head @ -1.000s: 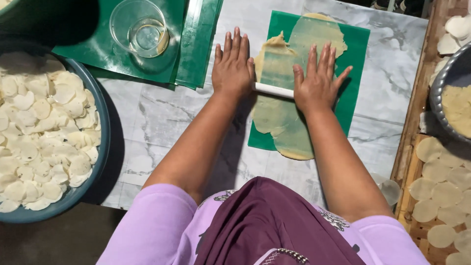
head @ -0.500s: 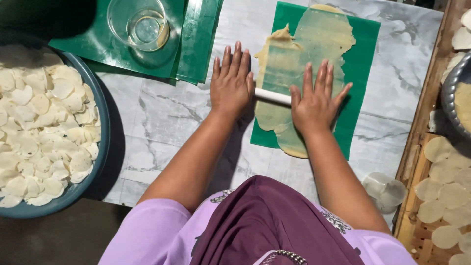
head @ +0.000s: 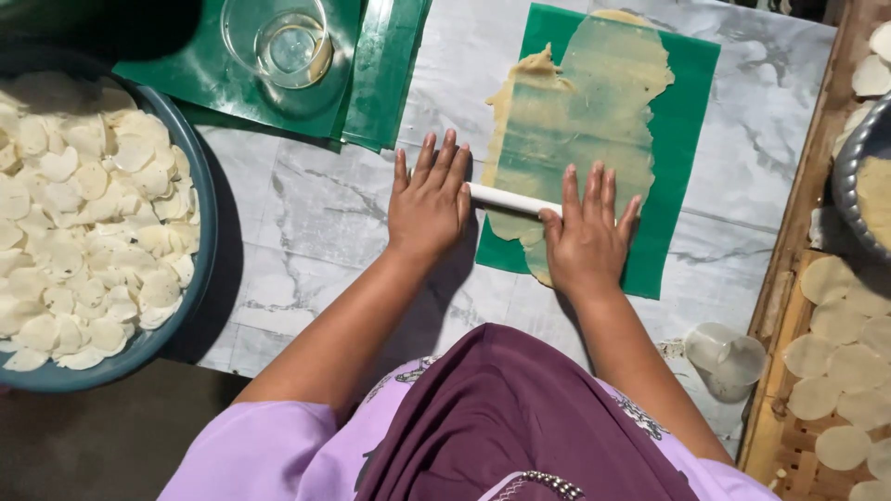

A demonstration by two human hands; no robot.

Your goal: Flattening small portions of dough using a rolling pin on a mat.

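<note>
A thin sheet of pale yellow dough (head: 589, 102) lies on a green plastic mat (head: 691, 139) on the marble-patterned tabletop (head: 306, 241). A white rolling pin (head: 509, 199) lies across the near end of the dough. My left hand (head: 429, 199) rests flat, fingers spread, on the pin's left end, over the tabletop beside the mat. My right hand (head: 587, 232) presses flat on the pin's right part, over the dough's near edge.
A big blue bowl (head: 200, 269) of round white dough discs sits at the left. A clear glass (head: 278, 42) stands on folded green plastic (head: 385, 74) at the top. A metal bowl (head: 849, 186) and a woven tray (head: 817, 371) of discs are at the right, a small plastic cup (head: 726, 357) lying beside it.
Both hands and the rolling pin have come back toward me along the dough. More of the flattened sheet shows beyond the pin.
</note>
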